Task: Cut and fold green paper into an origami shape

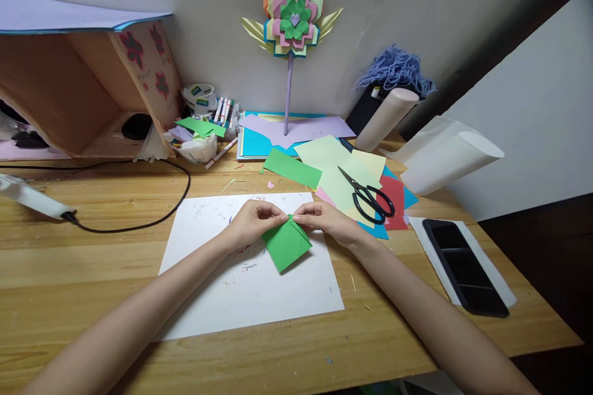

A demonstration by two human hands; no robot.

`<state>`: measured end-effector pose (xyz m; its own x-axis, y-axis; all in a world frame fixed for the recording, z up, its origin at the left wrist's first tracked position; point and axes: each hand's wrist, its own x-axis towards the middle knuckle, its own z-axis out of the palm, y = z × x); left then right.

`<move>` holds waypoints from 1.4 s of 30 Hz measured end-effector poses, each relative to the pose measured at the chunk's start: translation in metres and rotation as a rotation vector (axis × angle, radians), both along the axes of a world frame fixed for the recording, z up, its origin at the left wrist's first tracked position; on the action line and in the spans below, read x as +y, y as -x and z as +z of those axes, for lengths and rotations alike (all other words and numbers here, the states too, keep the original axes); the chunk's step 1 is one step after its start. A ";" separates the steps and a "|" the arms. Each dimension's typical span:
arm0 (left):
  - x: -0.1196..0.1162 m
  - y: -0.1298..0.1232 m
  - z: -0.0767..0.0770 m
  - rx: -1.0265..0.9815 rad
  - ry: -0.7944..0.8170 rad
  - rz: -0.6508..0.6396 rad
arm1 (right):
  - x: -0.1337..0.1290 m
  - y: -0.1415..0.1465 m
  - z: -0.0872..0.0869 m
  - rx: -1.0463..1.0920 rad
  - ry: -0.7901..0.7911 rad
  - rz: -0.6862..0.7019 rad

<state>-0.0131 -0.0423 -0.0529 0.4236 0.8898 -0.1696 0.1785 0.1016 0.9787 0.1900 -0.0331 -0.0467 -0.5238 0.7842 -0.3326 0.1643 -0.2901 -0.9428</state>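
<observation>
A small folded square of green paper [286, 245] is held between both hands over a white sheet [199, 302]. My left hand [254, 220] pinches its top corner from the left, thumb and forefinger pressed together. From the right, my right hand [327, 221] pinches the same corner, the fingertips of both hands nearly meeting. A narrow folded strip runs along the paper's upper right edge. The white sheet carries coloured marks. Scissors with black handles [370, 200] lie beyond my right hand on pale yellow paper [331, 163].
A paper flower [293, 18] stands against the wall. A green strip [293, 168] lies behind the hands. Rolled white paper [386, 117] and a black phone [466, 268] are on the right. On the left are a cardboard box [157, 68], a tub of scraps [197, 151] and a cable [188, 188].
</observation>
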 end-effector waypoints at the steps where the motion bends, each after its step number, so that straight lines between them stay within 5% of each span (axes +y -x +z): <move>1: 0.000 0.000 0.000 0.003 -0.006 -0.003 | 0.000 0.000 0.000 0.003 0.002 -0.007; 20: -0.005 -0.009 0.003 0.078 -0.031 0.093 | -0.009 0.015 -0.008 -0.135 -0.256 -0.150; 42: -0.005 -0.009 0.006 0.037 -0.042 0.130 | -0.004 0.006 -0.007 -0.120 -0.099 0.019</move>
<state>-0.0039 -0.0476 -0.0472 0.2981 0.9436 -0.1443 0.2022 0.0853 0.9756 0.1838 -0.0367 -0.0534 -0.5002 0.8064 -0.3154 0.2819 -0.1928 -0.9399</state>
